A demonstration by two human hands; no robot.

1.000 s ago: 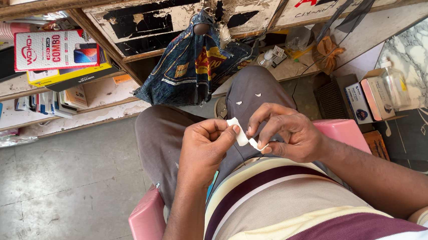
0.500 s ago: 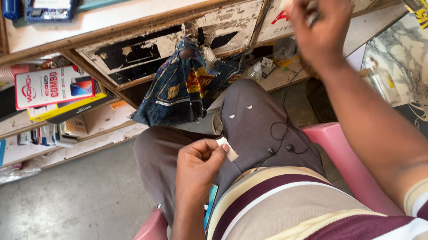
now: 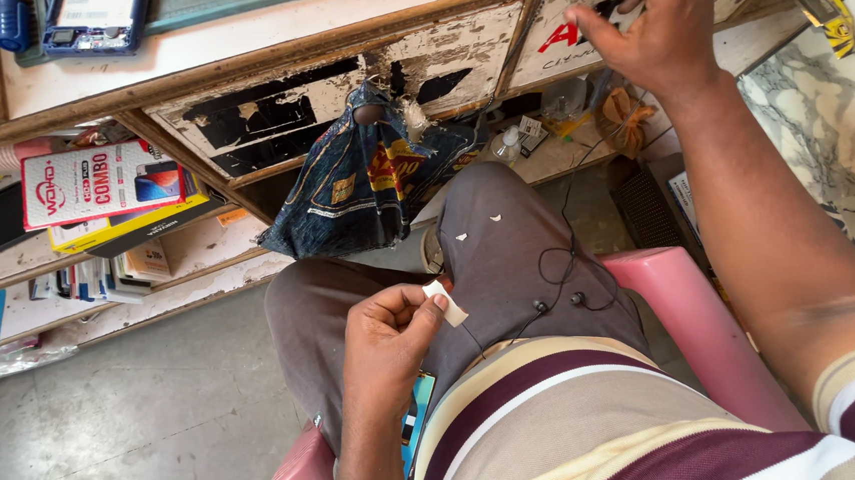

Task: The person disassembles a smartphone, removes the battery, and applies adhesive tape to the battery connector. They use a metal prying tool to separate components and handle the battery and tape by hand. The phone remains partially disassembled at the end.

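Your left hand [image 3: 386,333] sits low in the centre of the frame over your lap, its fingers [image 3: 423,315] pinching one small white strip [image 3: 445,304] by its lower end, so the strip sticks up toward the right. Your right hand [image 3: 655,16] is raised at the top right edge, against the front edge of the desk [image 3: 263,41]; its fingers are curled close together around something small and pale at the very top, too cropped to tell what. Between the two hands lie your grey trousers [image 3: 509,254], with three white scraps [image 3: 477,225] on the raised knee and one thin black earphone cable [image 3: 560,271] looped across the thigh. A crumpled blue bag [image 3: 363,179] hangs from under the desk, just above the knee. At the left, a shelf holds one red and white box [image 3: 103,182] atop a yellow one. A blue device [image 3: 96,18] rests on the desk at upper left. You sit on a pink chair [image 3: 694,322].
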